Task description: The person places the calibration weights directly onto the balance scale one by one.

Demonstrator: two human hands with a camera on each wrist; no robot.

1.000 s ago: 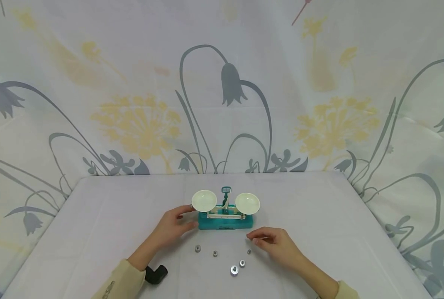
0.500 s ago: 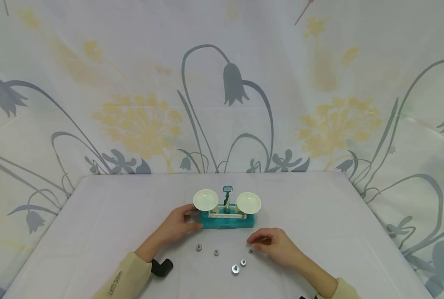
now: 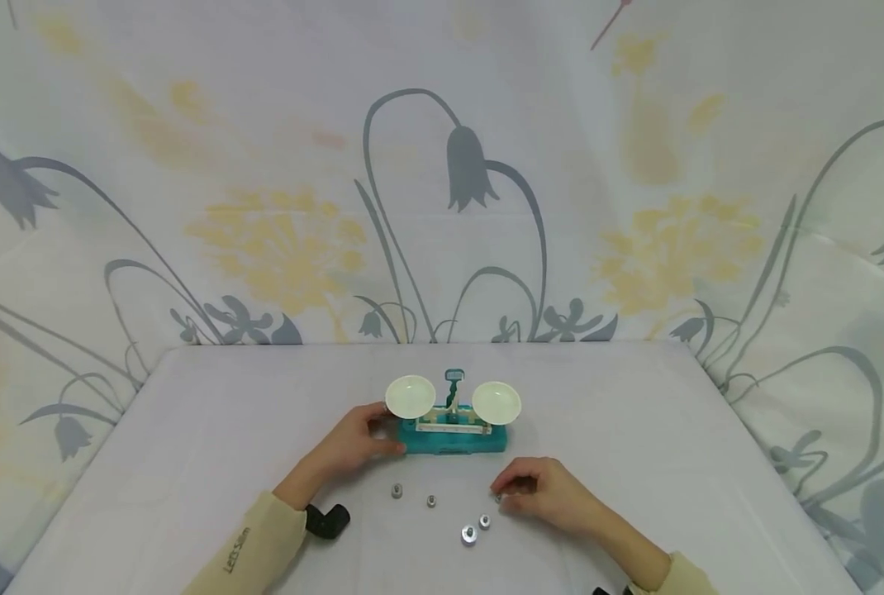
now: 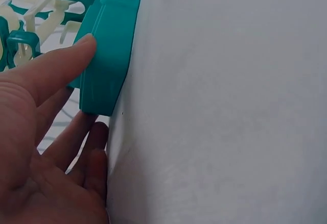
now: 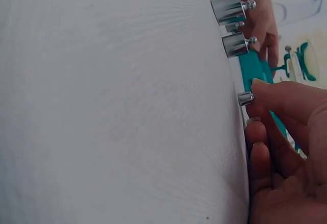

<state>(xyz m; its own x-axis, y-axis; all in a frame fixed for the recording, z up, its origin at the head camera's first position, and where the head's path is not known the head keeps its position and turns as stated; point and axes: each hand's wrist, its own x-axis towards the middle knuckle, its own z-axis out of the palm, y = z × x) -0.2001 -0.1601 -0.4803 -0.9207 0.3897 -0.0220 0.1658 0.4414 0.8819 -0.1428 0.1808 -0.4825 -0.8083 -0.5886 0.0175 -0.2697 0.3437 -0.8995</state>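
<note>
A balance scale (image 3: 453, 444) with a teal base and two white pans stands on the table. My left hand (image 3: 353, 442) grips the base at its left end; in the left wrist view the thumb lies along its front and the other fingers sit behind. To the front right of the scale, my right hand (image 3: 549, 492) pinches the knob of a small metal weight (image 5: 245, 98) between thumb and fingertip. That weight stands upright, its base at the cloth. Both the left pan (image 3: 411, 397) and the right pan (image 3: 496, 403) hold nothing visible.
Several other knobbed weights stand in front of the scale: a large one (image 3: 468, 535), a medium one (image 3: 484, 521), a small one (image 3: 431, 501) and one farther left (image 3: 396, 491). A black wrist device (image 3: 327, 522) shows by the left sleeve. Patterned cloth (image 3: 442, 273) hangs behind.
My right hand has come down toward the front onto the smallest weight, its thumb and fingertip closing at the knob. The left hand has edged farther round the scale's base.
</note>
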